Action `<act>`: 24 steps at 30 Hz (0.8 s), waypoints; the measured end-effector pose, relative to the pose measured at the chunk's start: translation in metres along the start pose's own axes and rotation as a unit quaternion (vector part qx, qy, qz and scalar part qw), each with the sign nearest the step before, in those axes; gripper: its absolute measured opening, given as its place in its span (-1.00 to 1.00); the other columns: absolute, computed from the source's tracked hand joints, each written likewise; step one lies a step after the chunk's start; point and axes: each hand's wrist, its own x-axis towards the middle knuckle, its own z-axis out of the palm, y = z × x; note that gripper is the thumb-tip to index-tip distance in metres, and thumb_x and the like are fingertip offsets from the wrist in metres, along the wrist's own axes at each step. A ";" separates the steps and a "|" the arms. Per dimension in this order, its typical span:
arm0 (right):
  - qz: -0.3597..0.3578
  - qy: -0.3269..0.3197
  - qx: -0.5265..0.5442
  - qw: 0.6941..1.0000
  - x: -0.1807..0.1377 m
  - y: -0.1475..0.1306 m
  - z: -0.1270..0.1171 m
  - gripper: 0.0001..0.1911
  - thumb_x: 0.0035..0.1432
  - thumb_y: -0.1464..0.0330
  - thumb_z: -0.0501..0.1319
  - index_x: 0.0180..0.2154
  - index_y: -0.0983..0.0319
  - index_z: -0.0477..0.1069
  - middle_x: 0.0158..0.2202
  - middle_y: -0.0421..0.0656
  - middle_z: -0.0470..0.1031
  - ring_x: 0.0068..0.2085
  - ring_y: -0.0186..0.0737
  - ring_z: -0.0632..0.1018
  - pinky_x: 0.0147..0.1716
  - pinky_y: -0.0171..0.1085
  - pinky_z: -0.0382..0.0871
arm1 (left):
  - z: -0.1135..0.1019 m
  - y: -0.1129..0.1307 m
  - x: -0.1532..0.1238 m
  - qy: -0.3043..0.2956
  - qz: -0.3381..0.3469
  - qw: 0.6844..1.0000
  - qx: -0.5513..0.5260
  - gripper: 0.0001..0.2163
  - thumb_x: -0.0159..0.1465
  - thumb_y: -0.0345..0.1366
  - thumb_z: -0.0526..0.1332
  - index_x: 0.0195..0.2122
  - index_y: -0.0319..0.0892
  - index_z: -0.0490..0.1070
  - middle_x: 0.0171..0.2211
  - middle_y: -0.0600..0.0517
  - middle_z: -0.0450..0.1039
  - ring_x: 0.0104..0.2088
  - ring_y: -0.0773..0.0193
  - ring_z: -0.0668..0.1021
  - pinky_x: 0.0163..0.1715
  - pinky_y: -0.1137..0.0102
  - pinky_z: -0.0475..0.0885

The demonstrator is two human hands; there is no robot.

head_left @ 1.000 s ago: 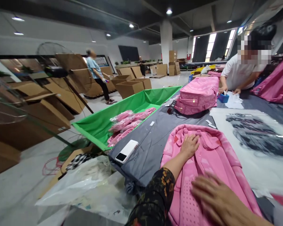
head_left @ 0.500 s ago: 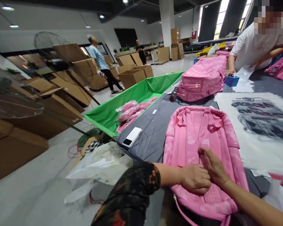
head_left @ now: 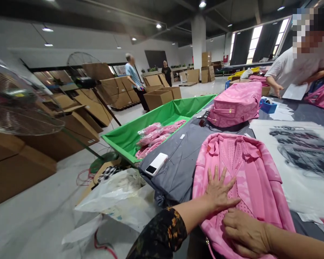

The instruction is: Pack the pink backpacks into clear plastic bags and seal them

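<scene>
A pink camouflage backpack [head_left: 270,169] lies in front of me with its back panel and shoulder straps up. My left hand [head_left: 220,189] rests flat on the panel, fingers spread. Just below it, my right hand [head_left: 244,230] is against the lower panel with its fingers curled in. Whatever those fingers hold, if anything, is hidden. A second pink backpack [head_left: 236,104] lies farther up the table with a dark tag at its side.
A white power bank [head_left: 157,163] lies on the grey-covered table [head_left: 178,158]. Left of it, a green bin [head_left: 121,145] contains bagged pink items. Printed clear plastic bags [head_left: 307,158] lie at right. Across the table, a co-worker [head_left: 288,75] handles white sheets. A fan [head_left: 18,97] stands left.
My left hand has gone from a closed pose to spread flat on the panel. The right hand has moved down the backpack. The co-worker has lifted a white sheet.
</scene>
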 end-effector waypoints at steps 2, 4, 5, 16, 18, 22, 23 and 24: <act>-0.017 0.048 -0.010 0.999 -0.004 0.015 0.017 -0.84 0.13 0.41 -0.05 -0.24 0.13 0.22 -0.35 -0.17 0.41 -0.34 -0.15 0.41 -0.33 -0.16 0.30 | 0.004 0.001 0.002 0.012 -0.007 1.000 -0.001 -0.27 0.29 0.26 0.21 0.43 0.25 0.06 0.51 -0.07 -0.18 0.44 -0.40 -0.02 0.29 -0.45 -0.16; 0.005 0.078 -0.038 0.996 -0.005 0.015 0.028 -0.84 0.12 0.39 -0.06 -0.26 0.15 0.24 -0.35 -0.14 0.40 -0.34 -0.15 0.41 -0.35 -0.16 0.29 | 0.003 0.005 0.000 0.011 -0.016 1.000 0.002 -0.30 0.31 0.22 0.22 0.42 0.22 0.10 0.50 -0.06 -0.15 0.45 -0.37 -0.04 0.31 -0.42 -0.17; 0.022 0.090 -0.060 0.994 -0.005 0.008 0.030 -0.85 0.12 0.38 -0.05 -0.29 0.16 0.25 -0.36 -0.13 0.40 -0.35 -0.14 0.41 -0.35 -0.15 0.29 | 0.002 0.009 -0.003 0.007 -0.019 1.000 0.000 -0.31 0.32 0.21 0.21 0.42 0.19 0.11 0.50 -0.07 -0.15 0.45 -0.36 -0.06 0.32 -0.41 -0.18; 0.343 0.306 -0.296 0.837 -0.066 0.036 -0.016 -0.59 0.39 0.45 -0.09 0.16 0.22 0.35 -0.02 0.01 0.55 0.00 -0.04 0.57 -0.01 -0.01 0.49 | -0.019 0.043 -0.065 -0.101 0.022 0.993 -0.049 -0.23 0.28 0.34 0.11 0.42 0.08 0.14 0.43 -0.19 0.08 0.36 -0.47 0.17 0.27 -0.42 0.00; 0.394 0.301 -0.299 0.816 -0.084 0.063 -0.009 -0.55 0.32 0.45 -0.06 0.15 0.27 0.38 0.01 0.06 0.55 0.06 0.03 0.55 0.05 0.08 0.48 | -0.029 0.046 -0.037 -0.065 0.029 0.997 -0.012 -0.33 0.36 0.22 0.10 0.37 -0.04 0.26 0.32 -0.24 0.29 0.29 -0.38 0.31 0.28 -0.37 0.04; 0.446 0.264 -0.265 0.813 -0.089 0.091 0.012 -0.52 0.21 0.42 -0.02 0.08 0.36 0.45 0.09 0.15 0.51 0.15 0.10 0.50 0.16 0.12 0.40 | -0.021 0.043 0.022 0.000 0.091 0.996 -0.013 -0.41 0.42 0.15 0.09 0.43 0.17 0.09 0.45 -0.05 0.06 0.42 -0.26 0.11 0.35 -0.36 -0.13; 0.457 0.258 -0.249 0.814 -0.088 0.095 0.010 -0.55 0.23 0.39 -0.02 0.05 0.33 0.48 0.08 0.14 0.52 0.14 0.08 0.51 0.15 0.08 0.41 | -0.014 0.041 0.030 -0.013 0.085 0.996 -0.026 -0.41 0.42 0.18 0.06 0.43 0.21 0.06 0.47 -0.03 0.00 0.44 -0.26 0.05 0.35 -0.37 -0.18; 0.468 0.254 -0.230 0.815 -0.088 0.100 0.003 -0.59 0.28 0.35 -0.02 -0.03 0.29 0.52 0.03 0.10 0.55 0.09 0.04 0.54 0.11 0.00 0.44 | -0.007 0.037 0.034 -0.026 0.071 0.996 -0.038 -0.40 0.42 0.21 0.03 0.43 0.23 0.04 0.47 -0.03 -0.01 0.45 -0.25 0.00 0.35 -0.37 -0.21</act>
